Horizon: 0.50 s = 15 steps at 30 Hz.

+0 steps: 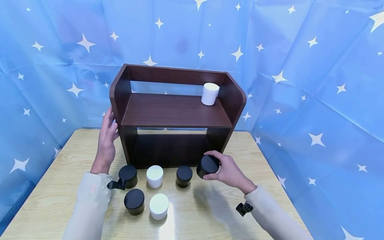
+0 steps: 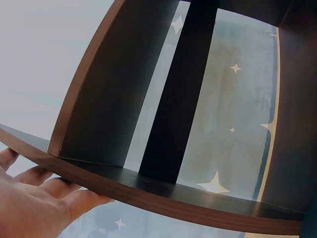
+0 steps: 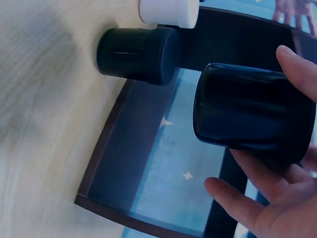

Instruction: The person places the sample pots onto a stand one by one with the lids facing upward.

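My right hand [image 1: 228, 170] grips a black lidded jar [image 1: 208, 166] between thumb and fingers, in front of the lower right part of a dark brown two-tier shelf [image 1: 177, 110]. In the right wrist view the held jar [image 3: 247, 111] is tilted above the table, and its far end is covered by the fingers. My left hand [image 1: 106, 143] rests with extended fingers against the outside of the shelf's left side panel; the left wrist view shows these fingers [image 2: 84, 201] along the panel. A white jar [image 1: 209, 94] stands upright at the right end of the upper tier.
Before the shelf, on the wooden table [image 1: 60, 186], stand a black jar [image 1: 128, 176], a white jar [image 1: 155, 176] and a smaller black jar [image 1: 184, 176]. Nearer are another black jar [image 1: 134, 201] and white jar [image 1: 159, 206]. A blue starry cloth [image 1: 180, 36] hangs behind.
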Each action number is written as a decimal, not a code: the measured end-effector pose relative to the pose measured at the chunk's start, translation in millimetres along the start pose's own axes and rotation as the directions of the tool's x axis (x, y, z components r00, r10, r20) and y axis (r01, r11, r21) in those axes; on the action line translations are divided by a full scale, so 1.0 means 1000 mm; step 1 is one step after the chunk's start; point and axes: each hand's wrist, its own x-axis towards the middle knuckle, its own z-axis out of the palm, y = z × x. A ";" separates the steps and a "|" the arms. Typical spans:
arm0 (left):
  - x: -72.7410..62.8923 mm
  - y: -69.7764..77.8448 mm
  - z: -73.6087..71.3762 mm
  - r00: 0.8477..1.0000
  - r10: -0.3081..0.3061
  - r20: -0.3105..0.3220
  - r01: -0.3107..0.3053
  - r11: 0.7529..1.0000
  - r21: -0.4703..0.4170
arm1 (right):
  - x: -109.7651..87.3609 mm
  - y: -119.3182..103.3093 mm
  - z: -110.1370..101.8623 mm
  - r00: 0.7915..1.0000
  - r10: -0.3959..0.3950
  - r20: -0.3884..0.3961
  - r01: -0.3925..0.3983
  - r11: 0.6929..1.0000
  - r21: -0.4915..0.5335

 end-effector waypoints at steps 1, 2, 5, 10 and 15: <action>0.000 0.000 0.000 1.000 -0.001 0.000 0.001 1.000 0.002 | 0.001 -0.001 -0.001 1.000 0.001 0.000 -0.001 1.000 0.000; 0.000 0.000 0.000 1.000 -0.002 0.001 0.002 1.000 0.004 | 0.002 -0.001 -0.002 1.000 0.003 0.001 -0.003 1.000 0.000; 0.000 0.000 0.000 1.000 -0.003 0.004 0.003 1.000 0.003 | 0.004 -0.003 -0.005 1.000 0.006 0.002 -0.006 1.000 -0.005; 0.000 0.000 0.000 1.000 -0.003 0.003 0.003 1.000 0.002 | 0.009 -0.006 -0.009 1.000 0.004 0.007 -0.004 1.000 -0.004; -0.001 0.000 0.000 1.000 -0.002 -0.001 0.002 1.000 0.010 | 0.013 -0.011 -0.015 1.000 -0.005 0.006 0.005 1.000 -0.007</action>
